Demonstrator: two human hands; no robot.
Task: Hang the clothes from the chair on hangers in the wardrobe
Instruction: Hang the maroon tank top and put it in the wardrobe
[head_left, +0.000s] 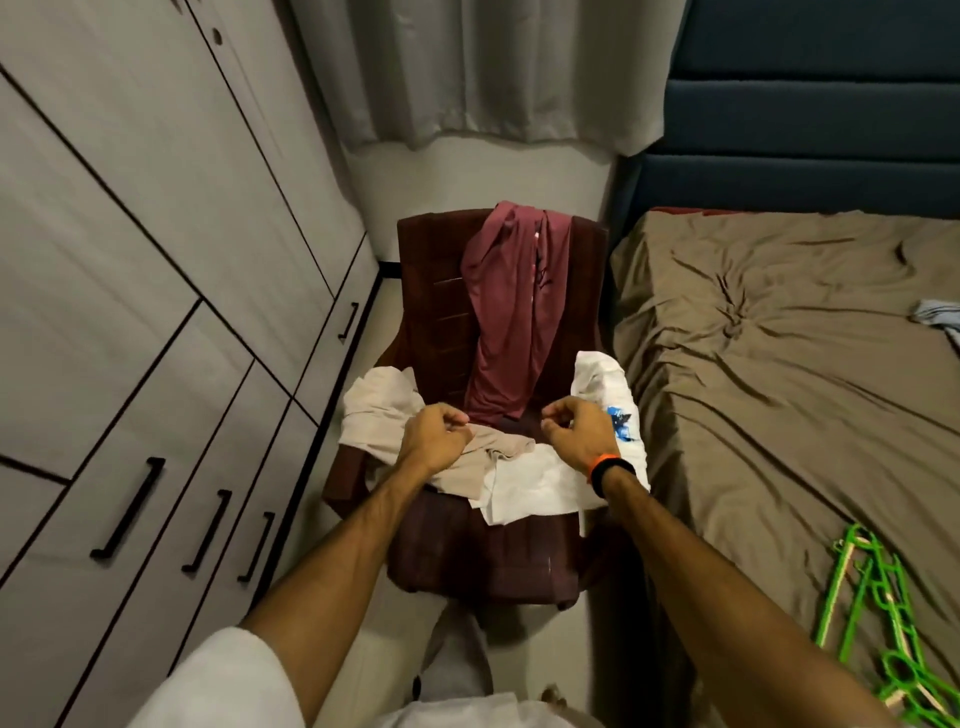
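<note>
Both arms reach over the chair (431, 312), where clothes were dumped for sorting. The left hand (434, 441) is curled nearly closed, seemingly pinching the beige garment (374, 410) beneath it. The right hand (579, 434) is loosely curled; I cannot tell if it holds anything. The maroon shirt (511, 312) hangs at twelve o'clock from the hands, the white shirt (602, 384) at three. Green hangers (857, 613) wait on the bed (779, 338) at four o'clock.

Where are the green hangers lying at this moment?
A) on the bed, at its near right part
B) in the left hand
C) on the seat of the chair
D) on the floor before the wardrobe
A: the green hangers lie on the brown sheet of the bed, apart from both hands.
</note>
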